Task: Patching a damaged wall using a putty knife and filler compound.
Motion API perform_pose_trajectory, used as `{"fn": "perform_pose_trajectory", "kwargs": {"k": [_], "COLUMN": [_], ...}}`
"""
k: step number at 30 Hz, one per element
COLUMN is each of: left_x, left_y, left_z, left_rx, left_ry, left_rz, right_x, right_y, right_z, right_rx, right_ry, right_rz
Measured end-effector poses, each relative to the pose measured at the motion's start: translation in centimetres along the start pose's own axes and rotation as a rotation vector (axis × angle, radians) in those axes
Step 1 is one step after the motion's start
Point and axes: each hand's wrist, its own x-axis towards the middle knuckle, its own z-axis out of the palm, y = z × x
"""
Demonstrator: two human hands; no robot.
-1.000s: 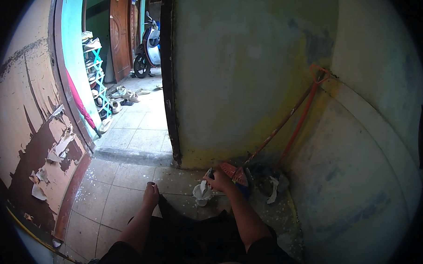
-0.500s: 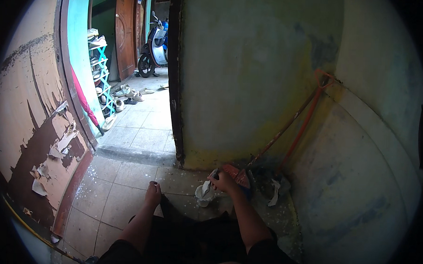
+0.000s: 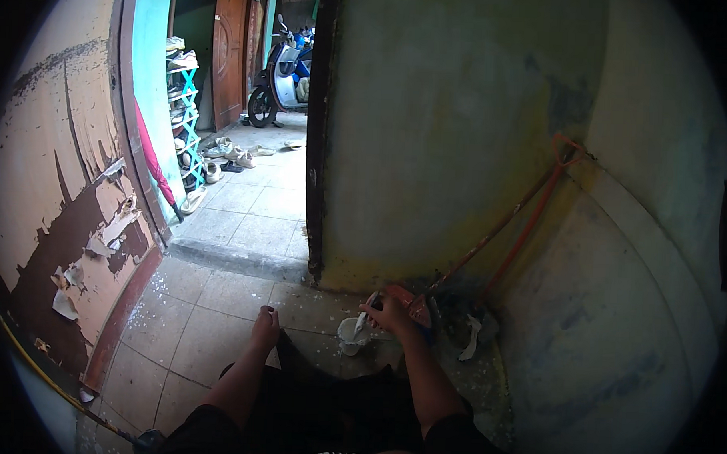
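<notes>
tool in R hand, diag., pointing dn-L

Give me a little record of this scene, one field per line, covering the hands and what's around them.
Right hand: the right hand grips a small tool, its whitish end at the mouth of a white tub
Left hand: the left hand, fingers curled; whether it holds anything is unclear
Tub: on the tiled floor, contents hard to make out
Corner: two long handles leaning; a reddish dustpan beyond the right hand
Left side: peeling panel
Doorway: pink-red umbrella, shoe rack, parked scooter outside
</notes>
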Motion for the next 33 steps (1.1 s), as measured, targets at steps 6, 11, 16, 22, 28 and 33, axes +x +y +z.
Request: {"fn": "perform_pose_trajectory", "kwargs": {"k": [6,11,16,22,28,33], "left_x": [-0.2,-0.1,-0.1,0.0,0.0,0.1], "left_y": [1.0,0.4,-0.1,1.1,1.0,1.2], "left_z": [-0.6,-0.4,-0.1,-0.1,-0.3,-0.2], "left_rx": [-0.058,-0.056,-0.064,-0.121,-0.153,-0.172], "left_ry": [-0.032,-0.020,-0.002,-0.038,-0.002,-0.012], "left_rz": [-0.048,-0.022,0.007,-0.030,0.007,0.020], "right_x": [-0.4,-0.7,-1.1,-1.7,-3.9,-5.0], "right_y": [-1.2,-1.7,-2.6,-2.5,-4.6,-8.7], "right_z": [0.2,0.6,0.3,-0.6,-4.6,-11.4], "right_rx": [-0.027,-0.041,-0.036,0.010,0.235,0.399], "right_ry": [0.021,0.044,0.086,0.134,0.362,0.732], "right_rz": [-0.002,-0.010,-0.043,-0.025,-0.063,-0.085]}}
